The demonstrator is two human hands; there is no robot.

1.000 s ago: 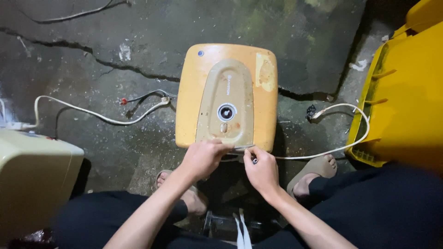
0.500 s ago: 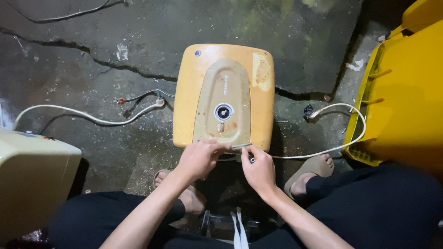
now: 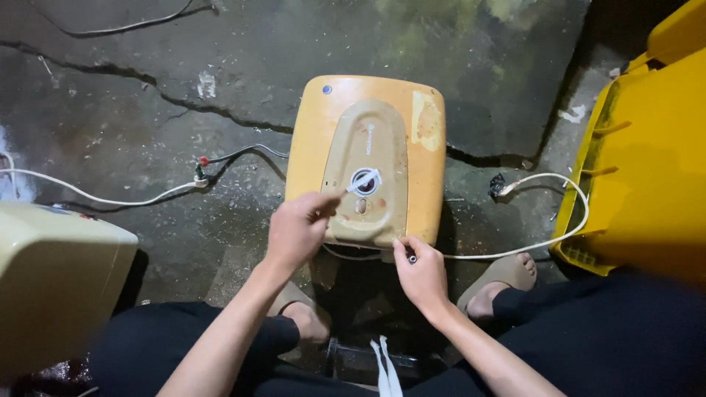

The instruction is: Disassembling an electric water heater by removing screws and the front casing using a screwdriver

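A person squats on a cracked, wet concrete floor (image 3: 220, 59) over a yellowed electric water heater (image 3: 368, 158), which lies flat at frame centre, just ahead of sandalled feet. The left hand (image 3: 298, 231), fingers curled shut, pinches a slim white-tipped tool (image 3: 362, 182), prob. a screwdriver, its tip set on the round dial (image 3: 365, 181) mid-cover. The right hand (image 3: 419, 272), at 6 o'clock of the heater, pinches what looks like a small dark screw or fitting at the cover's lower edge, touching the white power cord (image 3: 544, 239) that loops away toward 3 o'clock. A second white cable (image 3: 95, 197) w/ red and green ends lies at 9 o'clock of the heater, apart from it. A yellow bin (image 3: 647, 162) stands at 3 o'clock; a cream casing (image 3: 51, 279) sits at 8 o'clock.

Judgement: the step in hand looks like stripping the front cover, w/ dial or its centre fastener being worked loose. Next move prob. calls for steady downward pressure and a straight turn so the tip doesn't slip off, while the right hand braces the lower edge and keeps hold of the small part.
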